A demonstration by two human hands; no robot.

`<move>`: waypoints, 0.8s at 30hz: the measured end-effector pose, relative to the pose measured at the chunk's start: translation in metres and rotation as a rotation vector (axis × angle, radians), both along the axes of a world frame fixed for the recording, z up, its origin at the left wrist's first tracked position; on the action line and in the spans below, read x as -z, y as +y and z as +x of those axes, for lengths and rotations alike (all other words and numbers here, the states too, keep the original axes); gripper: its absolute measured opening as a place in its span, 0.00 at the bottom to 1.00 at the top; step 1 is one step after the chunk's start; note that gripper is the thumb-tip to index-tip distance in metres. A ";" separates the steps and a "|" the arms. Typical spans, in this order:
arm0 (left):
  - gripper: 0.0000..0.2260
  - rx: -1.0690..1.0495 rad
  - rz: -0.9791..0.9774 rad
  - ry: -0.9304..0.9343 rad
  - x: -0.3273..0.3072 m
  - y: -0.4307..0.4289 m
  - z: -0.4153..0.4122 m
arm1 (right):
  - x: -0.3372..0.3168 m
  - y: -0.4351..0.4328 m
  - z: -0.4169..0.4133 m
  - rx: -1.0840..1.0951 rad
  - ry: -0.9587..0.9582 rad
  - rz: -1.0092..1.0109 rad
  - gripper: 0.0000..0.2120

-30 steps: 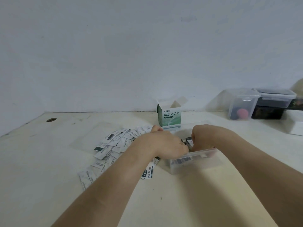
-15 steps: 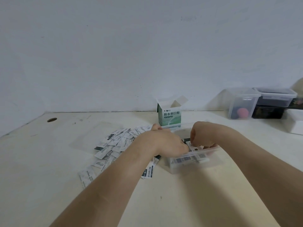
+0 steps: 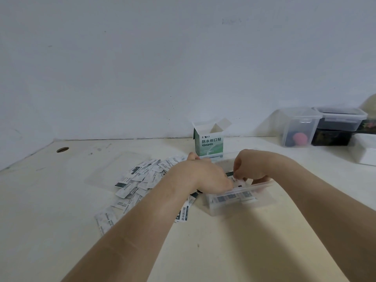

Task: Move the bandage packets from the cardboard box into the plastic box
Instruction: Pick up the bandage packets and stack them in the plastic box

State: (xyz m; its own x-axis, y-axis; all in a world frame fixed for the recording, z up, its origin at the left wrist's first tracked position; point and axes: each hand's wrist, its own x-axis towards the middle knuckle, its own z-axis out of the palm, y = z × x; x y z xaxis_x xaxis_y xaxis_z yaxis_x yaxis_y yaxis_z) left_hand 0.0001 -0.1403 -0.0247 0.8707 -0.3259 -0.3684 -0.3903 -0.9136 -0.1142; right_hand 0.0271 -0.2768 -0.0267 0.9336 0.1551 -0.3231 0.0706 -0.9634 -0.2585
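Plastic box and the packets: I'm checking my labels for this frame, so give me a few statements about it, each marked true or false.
1. The cardboard box stands upright with its top flaps open. True.
2. The left hand and the right hand are both at the plastic box. True.
3. The plastic box is empty. False: packets lie inside it.
4. The loose pile lies to the right of the plastic box. False: the loose pile lies on the table to the left of the box.
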 end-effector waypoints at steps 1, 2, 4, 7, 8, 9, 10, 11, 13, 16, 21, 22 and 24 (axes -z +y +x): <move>0.19 0.009 0.004 0.000 0.000 0.000 0.000 | 0.000 0.000 0.000 0.005 0.000 0.005 0.11; 0.19 0.015 0.003 -0.003 -0.001 0.000 -0.001 | 0.000 -0.001 0.000 0.009 0.004 0.012 0.11; 0.19 0.019 -0.020 -0.019 0.000 0.002 -0.001 | -0.002 0.000 0.000 0.002 0.007 0.010 0.11; 0.20 0.000 -0.217 -0.101 0.005 0.010 0.001 | -0.008 -0.001 -0.002 -0.001 0.011 0.010 0.10; 0.21 -0.006 -0.318 -0.138 0.006 0.014 0.000 | -0.012 -0.001 -0.003 -0.005 0.022 0.004 0.11; 0.21 -0.002 -0.413 -0.176 0.008 0.018 0.000 | -0.017 -0.002 -0.005 -0.019 0.038 -0.014 0.12; 0.20 0.008 -0.490 -0.212 0.010 0.022 -0.001 | -0.021 -0.002 -0.008 -0.044 0.061 -0.042 0.14; 0.19 0.018 -0.538 -0.244 0.012 0.025 -0.002 | -0.025 -0.002 -0.009 -0.071 0.089 -0.065 0.15; 0.18 0.034 -0.578 -0.295 0.016 0.028 -0.005 | -0.030 0.000 -0.012 -0.119 0.156 -0.112 0.17; 0.22 0.045 -0.617 -0.341 0.021 0.028 -0.008 | -0.034 0.008 -0.020 -0.168 0.231 -0.233 0.23; 0.23 0.009 -0.642 -0.359 0.024 0.029 -0.007 | -0.033 0.013 -0.032 -0.147 0.256 -0.320 0.29; 0.22 0.003 -0.646 -0.360 0.024 0.029 -0.008 | -0.032 0.012 -0.032 -0.138 0.248 -0.321 0.30; 0.22 -0.003 -0.653 -0.362 0.025 0.029 -0.007 | -0.030 0.011 -0.031 -0.129 0.248 -0.295 0.31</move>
